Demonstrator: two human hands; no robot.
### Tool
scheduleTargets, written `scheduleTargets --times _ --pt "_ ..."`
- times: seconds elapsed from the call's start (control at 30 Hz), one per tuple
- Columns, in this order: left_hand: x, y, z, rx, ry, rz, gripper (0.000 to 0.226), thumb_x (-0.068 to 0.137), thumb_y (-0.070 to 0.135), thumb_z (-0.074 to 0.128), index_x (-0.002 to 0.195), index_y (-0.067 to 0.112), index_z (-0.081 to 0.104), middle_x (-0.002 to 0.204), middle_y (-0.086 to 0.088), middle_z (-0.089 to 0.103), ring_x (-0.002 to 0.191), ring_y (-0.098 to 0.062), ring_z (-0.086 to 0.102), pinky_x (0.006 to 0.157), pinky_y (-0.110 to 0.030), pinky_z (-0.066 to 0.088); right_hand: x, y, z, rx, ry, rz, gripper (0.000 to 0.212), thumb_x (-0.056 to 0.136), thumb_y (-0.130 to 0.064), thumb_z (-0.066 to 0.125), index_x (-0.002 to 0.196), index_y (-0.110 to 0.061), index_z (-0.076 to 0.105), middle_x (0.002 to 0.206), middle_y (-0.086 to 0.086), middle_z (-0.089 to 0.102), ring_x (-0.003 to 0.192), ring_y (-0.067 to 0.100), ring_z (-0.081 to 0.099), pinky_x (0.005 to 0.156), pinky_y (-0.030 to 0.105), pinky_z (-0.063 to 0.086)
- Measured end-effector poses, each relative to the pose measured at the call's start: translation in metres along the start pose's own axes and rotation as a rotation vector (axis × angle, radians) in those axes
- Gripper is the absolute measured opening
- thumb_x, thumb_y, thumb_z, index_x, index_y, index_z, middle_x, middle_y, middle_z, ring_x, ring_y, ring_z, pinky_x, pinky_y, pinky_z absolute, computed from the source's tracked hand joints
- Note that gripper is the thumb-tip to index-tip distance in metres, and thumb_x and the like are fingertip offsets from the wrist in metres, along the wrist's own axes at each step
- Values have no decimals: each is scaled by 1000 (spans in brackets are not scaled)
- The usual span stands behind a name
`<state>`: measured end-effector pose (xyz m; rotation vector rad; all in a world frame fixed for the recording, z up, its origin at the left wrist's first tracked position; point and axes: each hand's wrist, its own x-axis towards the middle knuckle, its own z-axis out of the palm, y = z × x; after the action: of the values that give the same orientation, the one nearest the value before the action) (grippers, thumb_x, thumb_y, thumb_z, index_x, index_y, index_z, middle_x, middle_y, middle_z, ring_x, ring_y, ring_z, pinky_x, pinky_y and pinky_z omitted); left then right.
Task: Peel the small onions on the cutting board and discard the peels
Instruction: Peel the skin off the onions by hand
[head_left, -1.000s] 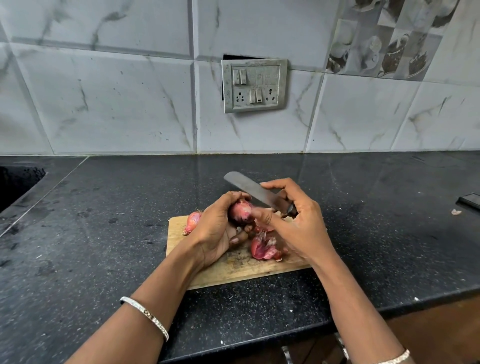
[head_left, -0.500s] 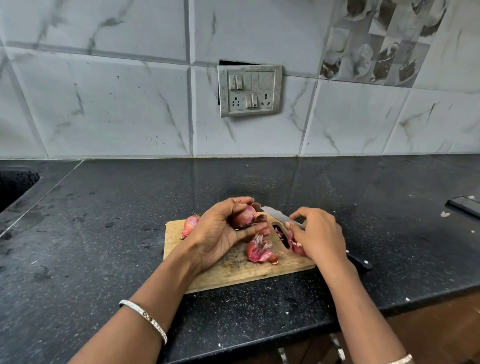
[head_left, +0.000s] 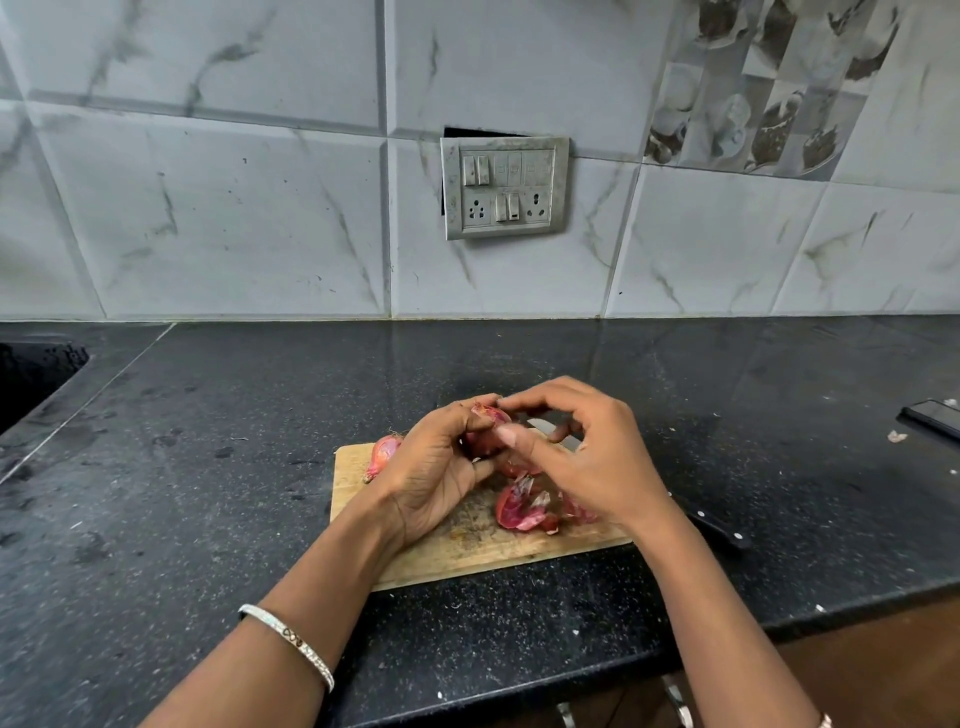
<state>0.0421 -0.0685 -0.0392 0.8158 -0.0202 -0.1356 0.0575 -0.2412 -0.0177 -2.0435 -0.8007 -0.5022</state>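
The far wall (head_left: 234, 208) is covered in large white tiles with grey marble veins. A grey switch plate (head_left: 504, 188) with sockets is set into it near the middle, and a panel of patterned tiles (head_left: 753, 88) showing cups fills the top right. Below runs a glossy black speckled counter (head_left: 208, 467), which faintly mirrors the wall along its far strip. A dark sink (head_left: 31, 379) opens at the far left. Brown cabinet fronts (head_left: 883, 675) with metal handles (head_left: 680, 704) show under the near edge.

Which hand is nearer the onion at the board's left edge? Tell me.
Left. The left hand is just beside that onion; the right hand is farther right.
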Motion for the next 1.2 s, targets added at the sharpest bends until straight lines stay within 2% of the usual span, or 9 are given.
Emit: scheduleTargets --times 0.07,0.13,0.2,0.3,0.4,0.57,0.7,0.87,1.2 --pt "0 0 -1 -43 15 -7 36 90 -6 50 126 -8 54 122 -35 58 118 -41 63 92 -44 60 0 7 8 -38 -21 -47 27 79 -18 86 104 -24 79 100 -12 71 96 7 67 78 26 56" --pt "0 0 0 -37 29 -11 29 92 -9 45 119 -6 56 108 -28 63 94 -29 70 81 -38 63 0 14 13 42 35 -20 26 75 -13 88 99 -20 80 96 -11 73 91 9 70 81 30 58" --pt "-1 0 2 -6 22 -4 27 91 -12 44 112 -3 59 105 -21 66 86 -21 65 82 -37 61 0 19 15 176 94 31 19 75 -9 87 90 -18 82 89 -10 75 87 10 72 79 32 59" --pt "-2 0 2 61 5 -8 31 89 -17 47 112 -1 61 112 -19 67 91 -19 64 89 -34 58 -1 22 16 222 104 85 16 78 -6 84 84 -20 79 84 -11 76 84 8 73 77 29 58" --pt "-2 -1 -3 111 -19 8 38 85 -19 54 117 -1 63 115 -19 66 102 -22 66 92 -33 58 -4 24 18 182 126 134 15 87 -8 77 86 -23 74 82 -12 74 81 10 70 75 36 60" --pt "-5 -4 -7 303 -116 100 48 78 -8 71 125 2 63 109 -15 73 97 -22 72 80 -27 60 -9 20 17 203 141 137 24 88 -6 73 106 -21 75 95 -10 75 91 12 72 77 43 61" --pt "-6 -4 -9 524 -85 292 45 80 -6 76 122 7 68 114 -10 74 103 -19 71 81 -29 59 -11 21 19 175 161 153 18 86 -16 80 103 -22 78 89 -11 77 84 8 74 77 36 63" --pt "-3 -3 -13 708 -47 419 49 76 3 83 121 14 69 115 -5 74 109 -22 70 94 -43 59 -11 20 21 170 206 115 16 85 -14 80 100 -19 81 90 -13 77 84 2 73 76 29 62" --pt "-3 -6 -13 831 -54 462 45 81 5 80 122 11 64 112 2 72 103 -17 73 88 -34 61 -12 22 21 142 241 70 14 85 -8 79 96 -16 82 90 -11 78 85 1 73 78 28 61"
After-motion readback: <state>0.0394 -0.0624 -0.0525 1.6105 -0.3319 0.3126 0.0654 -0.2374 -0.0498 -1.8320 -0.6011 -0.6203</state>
